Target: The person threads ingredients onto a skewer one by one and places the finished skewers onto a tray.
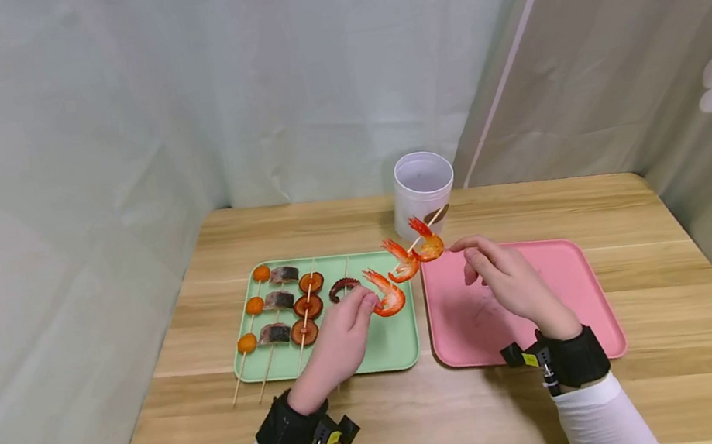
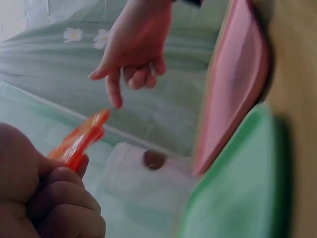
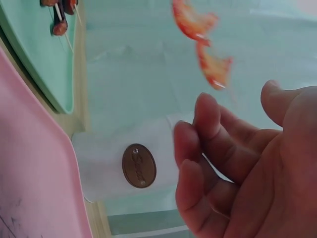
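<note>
My left hand (image 1: pixel 343 338) pinches a shrimp skewer (image 1: pixel 389 301) near its lowest shrimp. Three orange-red shrimp sit along the stick, which slants up and right above the trays. In the left wrist view the curled fingers cover most of the skewer (image 2: pixel 81 141). My right hand (image 1: pixel 511 282) hovers over the pink tray (image 1: pixel 564 262), fingers loosely bent and holding nothing. Its fingertips lie close to the farthest shrimp (image 3: pixel 215 67), with a gap in the right wrist view. Beneath the left hand is the green tray (image 1: pixel 396 341).
On the green tray lie skewers of orange balls (image 1: pixel 254 306), fish pieces (image 1: pixel 278 301) and mushroom slices (image 1: pixel 308 307), plus a dark octopus tentacle (image 1: pixel 341 286) on a stick. A white cup (image 1: pixel 409 201) with a brown oval label stands behind the trays, near the curtain.
</note>
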Motion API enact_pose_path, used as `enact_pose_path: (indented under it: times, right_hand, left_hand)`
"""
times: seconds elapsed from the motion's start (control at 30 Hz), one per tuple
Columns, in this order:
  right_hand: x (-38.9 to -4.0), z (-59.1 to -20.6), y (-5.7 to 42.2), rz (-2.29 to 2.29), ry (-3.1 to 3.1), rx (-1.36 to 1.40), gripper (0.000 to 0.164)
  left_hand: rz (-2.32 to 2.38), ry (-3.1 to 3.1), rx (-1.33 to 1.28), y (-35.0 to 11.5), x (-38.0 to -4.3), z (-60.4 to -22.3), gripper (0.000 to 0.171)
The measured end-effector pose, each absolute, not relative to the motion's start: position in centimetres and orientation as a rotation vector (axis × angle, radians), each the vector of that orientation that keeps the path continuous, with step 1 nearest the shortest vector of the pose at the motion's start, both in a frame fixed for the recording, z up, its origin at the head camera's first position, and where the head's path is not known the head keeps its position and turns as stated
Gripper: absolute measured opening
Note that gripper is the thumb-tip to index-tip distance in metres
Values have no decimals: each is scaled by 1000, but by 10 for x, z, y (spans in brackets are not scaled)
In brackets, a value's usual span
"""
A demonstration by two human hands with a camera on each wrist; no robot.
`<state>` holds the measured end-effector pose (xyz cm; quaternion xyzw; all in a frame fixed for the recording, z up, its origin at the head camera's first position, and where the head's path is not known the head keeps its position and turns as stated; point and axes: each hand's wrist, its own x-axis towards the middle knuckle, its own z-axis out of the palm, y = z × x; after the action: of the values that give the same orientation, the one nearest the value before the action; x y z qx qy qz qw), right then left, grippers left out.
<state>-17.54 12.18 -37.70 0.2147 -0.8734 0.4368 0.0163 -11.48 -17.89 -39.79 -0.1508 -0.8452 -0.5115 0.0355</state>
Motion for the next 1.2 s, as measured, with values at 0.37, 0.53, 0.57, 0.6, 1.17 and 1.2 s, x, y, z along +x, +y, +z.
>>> enact_pose_path:
  times: [0.37, 0.53, 0.57, 0.6, 1.17, 1.2]
  right_hand:
    - [-175, -372, 125, 1333, -2790, 696, 36]
    - [-175, -370, 124, 1322, -2815, 716, 39]
    - [-175, -370, 124, 1322, -2814, 719, 40]
    - [-175, -369, 124, 1322, -2815, 721, 40]
    - [-172, -371, 122, 1337, -2841, 751, 37]
    - [-172, -372, 122, 1342, -2843, 751, 36]
  left_hand:
    - [-2345, -2417, -12, -168, -88, -426, 31]
    - [-2435, -2347, 110, -163, -81, -437, 32]
    - [-2432, -2342, 123, -163, -81, -438, 32]
    - [-2434, -2335, 137, -162, -81, -440, 32]
    - [-1847, -2868, -84, -172, -90, -443, 28]
    - [-1818, -2893, -102, -172, -90, -443, 28]
